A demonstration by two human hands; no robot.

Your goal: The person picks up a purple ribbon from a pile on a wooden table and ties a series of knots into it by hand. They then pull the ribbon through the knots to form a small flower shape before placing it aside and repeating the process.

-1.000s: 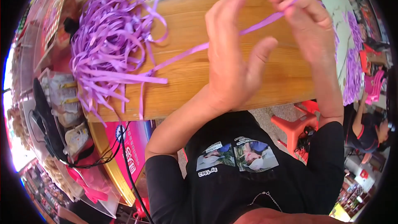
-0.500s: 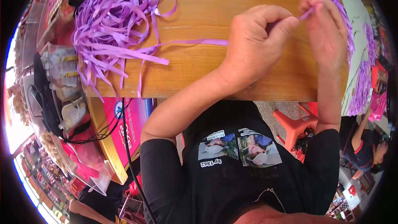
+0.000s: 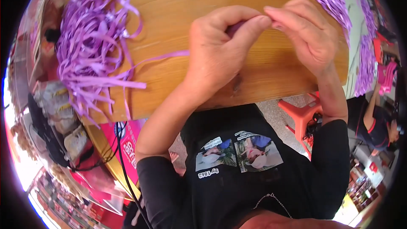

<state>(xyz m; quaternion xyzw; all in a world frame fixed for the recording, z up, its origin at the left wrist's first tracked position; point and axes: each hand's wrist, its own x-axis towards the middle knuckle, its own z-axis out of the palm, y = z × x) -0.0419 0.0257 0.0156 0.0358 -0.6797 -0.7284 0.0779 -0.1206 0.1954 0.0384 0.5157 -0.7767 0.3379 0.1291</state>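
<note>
A purple ribbon [image 3: 163, 55] runs from a tangled heap of purple ribbons [image 3: 91, 38] at the left of the wooden table into my left hand [image 3: 224, 46]. That hand is closed, thumb against the curled index finger, with a bit of purple showing inside the curl. My right hand [image 3: 307, 29] meets it at the fingertips, its thumb and index finger pinched together beside the left thumb. Whatever lies between the right fingertips is too small to make out. Both hands hover over the middle of the table [image 3: 169, 17].
Bundles of purple ribbon lie at the right, one on the table's far right corner [image 3: 326, 0], others on a pale surface [image 3: 354, 59]. An orange stool [image 3: 299, 114] stands below the table edge. Black cables [image 3: 123, 157] hang at the left. Another person [image 3: 377, 127] is at the far right.
My right hand has come in to my left hand's fingertips; earlier they were apart with a short purple piece stretched between them. The view has shifted, so the table appears tilted.
</note>
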